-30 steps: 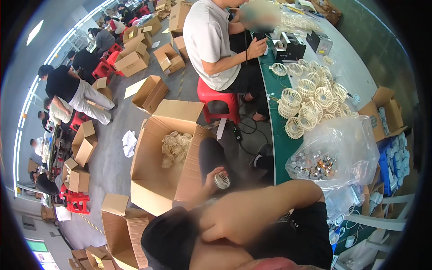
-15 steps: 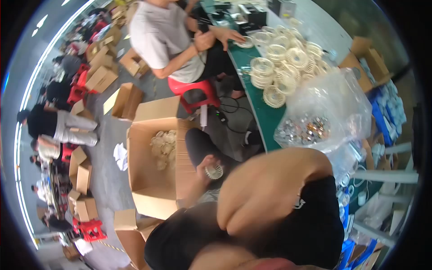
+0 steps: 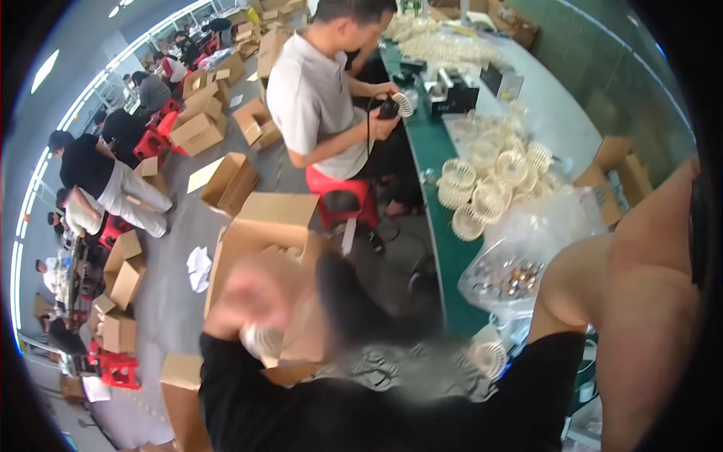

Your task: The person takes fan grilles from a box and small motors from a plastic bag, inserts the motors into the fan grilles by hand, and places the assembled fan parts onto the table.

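My left hand point(image 3: 260, 290), smeared by motion, is raised over the near side of a large cardboard box point(image 3: 275, 209). A white ribbed fan cage point(image 3: 263, 341) shows just under its palm, in its grip. My right arm point(image 3: 640, 301) is bent up along the right side, and its hand lies out of view. Another white fan cage point(image 3: 489, 352) sits beside my lap, near the table edge. Pale parts point(image 3: 290, 252) lie inside the large box, partly hidden by my hand.
A co-worker point(image 3: 320, 105) on a red stool point(image 3: 343, 197) holds a black device and a white cage. White fan cages point(image 3: 493, 177) pile on the green table point(image 3: 437, 218), beside a clear bag of metal parts point(image 3: 520, 279). More boxes point(image 3: 199, 120) stand left.
My left hand has moved left with the fan cage, from above my leg to over the box. My right arm has swung out right. The view has shifted; the co-worker now lifts a cage.
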The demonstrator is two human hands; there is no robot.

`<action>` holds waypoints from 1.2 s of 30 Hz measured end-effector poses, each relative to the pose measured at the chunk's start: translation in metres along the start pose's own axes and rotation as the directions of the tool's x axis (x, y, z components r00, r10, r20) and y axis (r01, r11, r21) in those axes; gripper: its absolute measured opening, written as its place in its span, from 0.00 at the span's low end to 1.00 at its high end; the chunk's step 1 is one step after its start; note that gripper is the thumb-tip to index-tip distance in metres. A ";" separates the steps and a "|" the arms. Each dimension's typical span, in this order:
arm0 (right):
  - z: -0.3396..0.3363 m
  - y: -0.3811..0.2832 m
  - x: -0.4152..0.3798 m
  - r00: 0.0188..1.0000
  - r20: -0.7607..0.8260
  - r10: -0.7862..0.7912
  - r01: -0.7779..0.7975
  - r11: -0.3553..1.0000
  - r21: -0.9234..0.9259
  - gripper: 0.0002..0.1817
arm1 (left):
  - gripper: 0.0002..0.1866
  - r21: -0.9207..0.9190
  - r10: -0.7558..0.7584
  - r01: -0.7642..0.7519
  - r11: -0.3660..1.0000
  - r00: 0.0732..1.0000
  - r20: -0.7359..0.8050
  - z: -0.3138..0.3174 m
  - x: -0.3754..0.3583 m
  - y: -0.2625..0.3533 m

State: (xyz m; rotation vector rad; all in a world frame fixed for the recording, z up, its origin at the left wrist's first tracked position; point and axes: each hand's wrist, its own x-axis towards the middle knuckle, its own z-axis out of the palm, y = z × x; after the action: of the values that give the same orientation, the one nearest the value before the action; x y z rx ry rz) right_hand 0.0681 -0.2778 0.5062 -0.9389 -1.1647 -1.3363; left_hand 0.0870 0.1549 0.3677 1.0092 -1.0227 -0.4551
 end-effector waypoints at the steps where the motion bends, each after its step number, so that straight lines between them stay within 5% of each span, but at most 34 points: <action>1: -0.004 -0.006 0.008 1.000 0.009 -0.026 0.026 1.000 0.000 0.13 | 0.14 0.166 0.074 -0.086 0.982 0.994 0.081 0.011 0.008 0.032; 2: -0.006 -0.017 0.019 0.996 0.018 -0.084 0.084 0.996 -0.001 0.13 | 0.08 0.222 0.242 -0.303 0.927 0.934 0.263 0.015 0.028 0.059; 4: -0.010 -0.040 0.046 0.980 0.013 -0.197 0.197 0.980 0.015 0.13 | 0.06 0.212 0.453 -0.682 0.700 0.654 0.606 0.021 0.059 0.111; 6: -0.014 -0.050 0.075 0.968 -0.004 -0.251 0.251 0.968 -0.008 0.13 | 0.08 0.283 0.617 -0.826 0.488 0.556 0.557 0.062 0.087 0.148; 12: -0.015 -0.100 0.127 0.930 0.050 -0.364 0.367 0.929 -0.055 0.13 | 0.17 0.191 0.564 -0.957 0.218 0.284 0.775 0.109 0.101 0.225; 36: -0.029 -0.083 0.103 0.981 0.043 -0.190 0.195 0.955 -0.222 0.13 | 0.09 0.316 0.422 -0.942 0.111 0.333 0.843 0.091 0.094 0.213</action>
State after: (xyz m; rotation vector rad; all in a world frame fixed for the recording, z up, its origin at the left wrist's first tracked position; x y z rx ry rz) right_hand -0.0228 -0.3336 0.5895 -1.0225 -1.1600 -1.6465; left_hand 0.0268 0.1486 0.6103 0.9355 -2.3028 0.7921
